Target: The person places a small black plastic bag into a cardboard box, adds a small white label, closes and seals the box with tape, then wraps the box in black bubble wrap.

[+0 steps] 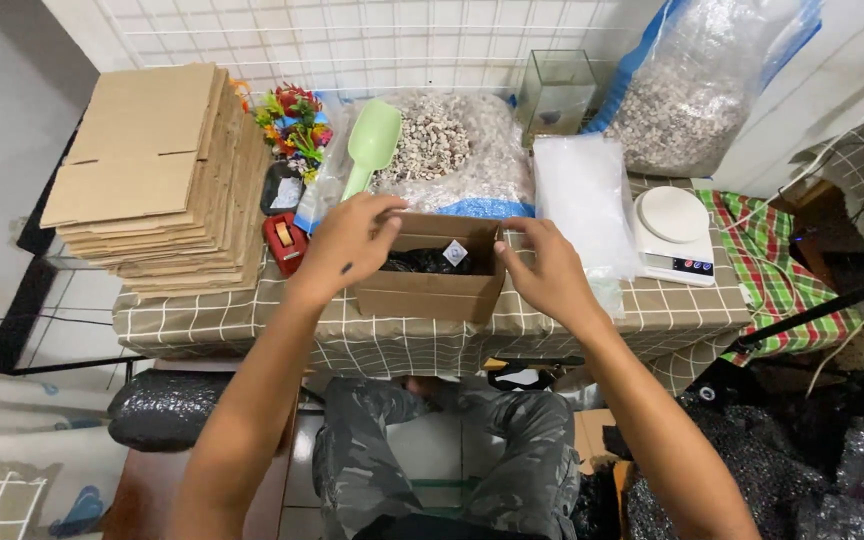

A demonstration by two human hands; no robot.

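Observation:
A small open cardboard box (430,292) sits at the front edge of the checked table (552,325). Inside it lies something wrapped in black plastic (420,262) with a small white tag on top. My left hand (347,245) grips the box's left flap, fingers curled over its top edge. My right hand (542,265) holds the right flap in the same way. Both hands frame the box's open top.
A stack of flat cardboard boxes (157,175) stands at left. Behind the box are an open bag of gravel (442,150) with a green scoop (370,145), a red tape dispenser (285,242), plastic flowers (295,125), clear bags (584,200), a white scale (674,235) and a glass tank (555,95).

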